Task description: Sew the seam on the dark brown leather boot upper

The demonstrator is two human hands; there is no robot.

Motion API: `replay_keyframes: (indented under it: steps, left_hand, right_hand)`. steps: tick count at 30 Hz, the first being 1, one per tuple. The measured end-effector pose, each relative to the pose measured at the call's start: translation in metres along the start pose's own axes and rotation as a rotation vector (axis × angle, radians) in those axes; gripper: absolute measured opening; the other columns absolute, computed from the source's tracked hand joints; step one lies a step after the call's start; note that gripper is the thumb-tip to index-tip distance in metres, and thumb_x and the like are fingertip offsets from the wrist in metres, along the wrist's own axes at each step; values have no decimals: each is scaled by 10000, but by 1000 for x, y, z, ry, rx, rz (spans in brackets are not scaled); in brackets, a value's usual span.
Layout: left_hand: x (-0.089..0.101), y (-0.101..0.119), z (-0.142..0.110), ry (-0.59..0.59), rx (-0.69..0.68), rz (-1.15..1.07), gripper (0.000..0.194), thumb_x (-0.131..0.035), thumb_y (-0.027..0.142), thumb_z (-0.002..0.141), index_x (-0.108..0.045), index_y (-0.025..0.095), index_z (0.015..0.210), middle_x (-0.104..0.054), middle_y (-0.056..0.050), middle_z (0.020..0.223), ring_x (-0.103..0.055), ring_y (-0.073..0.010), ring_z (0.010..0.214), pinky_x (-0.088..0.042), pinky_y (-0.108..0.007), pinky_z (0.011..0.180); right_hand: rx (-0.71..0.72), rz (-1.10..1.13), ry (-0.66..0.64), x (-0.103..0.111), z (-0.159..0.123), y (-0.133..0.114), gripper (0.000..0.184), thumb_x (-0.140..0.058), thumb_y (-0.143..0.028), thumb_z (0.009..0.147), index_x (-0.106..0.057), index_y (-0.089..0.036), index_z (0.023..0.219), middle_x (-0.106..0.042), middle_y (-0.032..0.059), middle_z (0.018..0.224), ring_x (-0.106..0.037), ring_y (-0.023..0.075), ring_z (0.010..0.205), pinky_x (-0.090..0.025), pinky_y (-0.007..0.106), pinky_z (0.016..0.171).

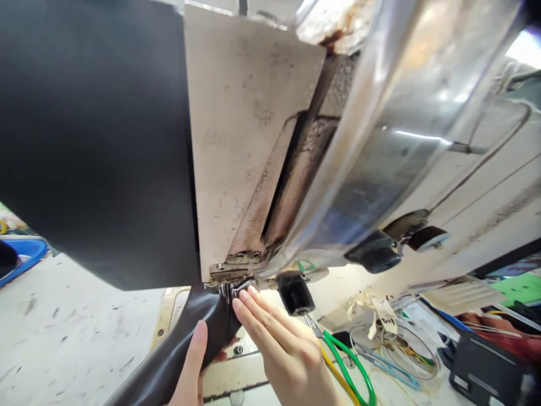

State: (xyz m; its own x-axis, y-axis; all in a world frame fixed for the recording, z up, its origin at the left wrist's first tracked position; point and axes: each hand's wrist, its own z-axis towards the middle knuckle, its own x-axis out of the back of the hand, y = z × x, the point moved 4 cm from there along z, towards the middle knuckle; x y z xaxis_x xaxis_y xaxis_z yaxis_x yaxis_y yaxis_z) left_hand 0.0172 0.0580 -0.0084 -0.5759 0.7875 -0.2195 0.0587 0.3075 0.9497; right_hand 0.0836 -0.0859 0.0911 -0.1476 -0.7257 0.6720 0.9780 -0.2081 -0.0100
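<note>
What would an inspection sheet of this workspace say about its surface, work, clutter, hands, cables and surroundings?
Surface: white tabletop, dark marks.
Work: dark glossy material under the sewing machine.
Clutter: green-handled scissors, light-blue-handled tool and black box, all on the right.
Hands: left hand holds the material, thumb on top; right hand has fingers extended beside the stitching area.
Cables: looped strands at right; cable or thread, cannot tell.
Surroundings: blue container at left edge, partly visible.
</note>
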Motion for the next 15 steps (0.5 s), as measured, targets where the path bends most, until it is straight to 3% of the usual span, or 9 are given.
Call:
replay_keyframes:
  steps: [4, 7, 11, 15]
  left_hand:
    - [8, -6, 12, -62, -109, 148, 520, -365, 538, 1046, -755, 196, 1012, -801, -98, 947, -782, -300, 913, -621, -519, 911]
    - [17, -9, 16, -41, -248, 296, 440, -457, 507, 1021, -761, 190, 1058, -804, -81, 936, -781, -295, 897, -634, -497, 865]
    - [9, 3, 15, 51, -232, 339, 563, -457, 621, 974, -759, 201, 753, -770, -66, 701, -733, -255, 707, -619, -407, 746]
    - [-7, 22, 14, 202, -110, 233, 686, -500, 827, 810, -654, 218, 535, -577, -35, 415, -547, -204, 473, -498, -350, 596]
  right_hand:
    - [-68, 45, -12, -1, 9, 4, 433, -317, -69, 1051, -634, -158, 1332, -768, 68, 1158, -730, 175, 1091, -610, 232, 926]
    - [-112, 148, -9, -5, 10, 11, 429, -299, -159, 1081, -600, -225, 1379, -777, 43, 1039, -750, 193, 969, -635, 275, 795]
    - [-151, 106, -30, -7, 8, 18, 508, -312, -33, 984, -639, -229, 1320, -773, 48, 1007, -749, 198, 863, -621, 280, 716]
    - [-171, 34, -60, -9, 5, 22, 571, -345, 49, 804, -708, -169, 1187, -773, 89, 1025, -748, 217, 829, -604, 282, 688]
